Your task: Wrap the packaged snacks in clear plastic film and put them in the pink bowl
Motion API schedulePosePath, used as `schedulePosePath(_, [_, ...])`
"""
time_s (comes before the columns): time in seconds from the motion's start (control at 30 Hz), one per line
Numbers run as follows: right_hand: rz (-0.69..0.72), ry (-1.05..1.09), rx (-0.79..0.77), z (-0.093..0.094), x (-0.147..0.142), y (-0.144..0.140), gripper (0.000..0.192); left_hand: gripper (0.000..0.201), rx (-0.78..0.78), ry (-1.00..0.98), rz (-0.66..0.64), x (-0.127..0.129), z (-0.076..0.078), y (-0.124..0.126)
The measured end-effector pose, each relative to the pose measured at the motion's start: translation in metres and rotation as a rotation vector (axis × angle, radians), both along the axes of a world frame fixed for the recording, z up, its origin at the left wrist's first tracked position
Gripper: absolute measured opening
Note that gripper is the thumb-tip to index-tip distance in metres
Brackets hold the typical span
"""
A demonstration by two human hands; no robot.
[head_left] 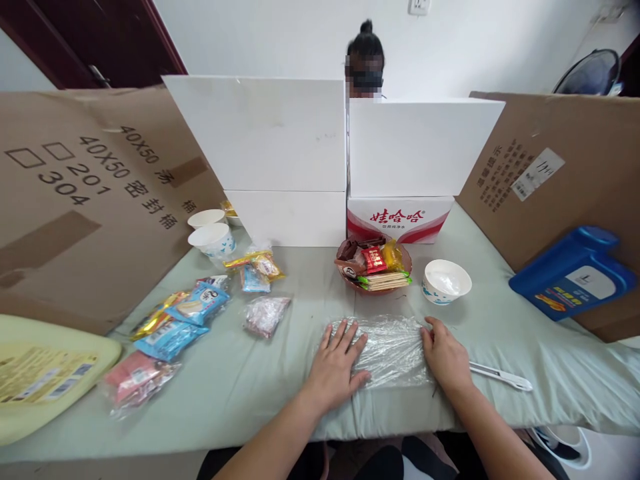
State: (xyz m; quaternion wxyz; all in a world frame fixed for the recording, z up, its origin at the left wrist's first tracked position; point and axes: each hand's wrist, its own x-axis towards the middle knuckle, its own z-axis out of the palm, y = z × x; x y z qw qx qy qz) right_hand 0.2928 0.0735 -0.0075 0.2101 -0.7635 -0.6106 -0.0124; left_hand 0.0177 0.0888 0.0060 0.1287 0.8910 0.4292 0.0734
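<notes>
A crinkled sheet of clear plastic film lies flat on the table in front of me. My left hand rests palm down on its left side, fingers spread. At the film's right edge, my right hand has its fingers curled and closed on the plastic. Just right of that hand lies a slim white tool, partly hidden by it; its kind is unclear. Beyond the film stands a brown bowl heaped with wrapped snacks and thin sticks. A white paper bowl sits to its right.
Wrapped snacks and a small plastic-wrapped packet lie left, near paper bowls. A yellow container and a blue bottle flank the table. White boxes and cardboard wall it in. A person is behind.
</notes>
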Motion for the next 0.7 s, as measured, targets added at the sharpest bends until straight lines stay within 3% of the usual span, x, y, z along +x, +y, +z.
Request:
schedulePosePath(0.07, [-0.006, -0.057, 0.009, 0.005, 0.000, 0.000, 0.034, 0.069, 0.011, 0.005, 0.030, 0.000, -0.001, -0.001])
schedulePosePath(0.17, [0.088, -0.156, 0.147, 0.017, -0.011, -0.002, 0.031, 0.072, 0.032, 0.017, 0.045, 0.001, -0.004, -0.001])
schedulePosePath(0.27, [0.406, -0.178, 0.221, 0.025, -0.043, -0.004, 0.029, 0.073, 0.084, 0.030, 0.046, 0.001, -0.007, -0.001])
schedulePosePath(0.33, [0.664, -0.188, 0.132, 0.024, -0.064, -0.002, 0.037, 0.072, 0.126, 0.032, 0.045, 0.000, -0.010, 0.000])
schedulePosePath(0.4, [0.790, -0.205, -0.012, 0.018, -0.075, 0.001, 0.053, 0.073, 0.152, 0.036, 0.040, 0.000, -0.011, 0.001])
schedulePosePath(0.53, [0.650, -0.205, -0.203, 0.004, -0.053, 0.005, 0.070, 0.079, 0.139, 0.055, 0.050, -0.002, -0.012, 0.001])
schedulePosePath(0.7, [0.422, -0.245, -0.189, -0.011, -0.004, -0.006, 0.068, 0.083, 0.109, 0.056, 0.099, -0.012, -0.014, 0.006])
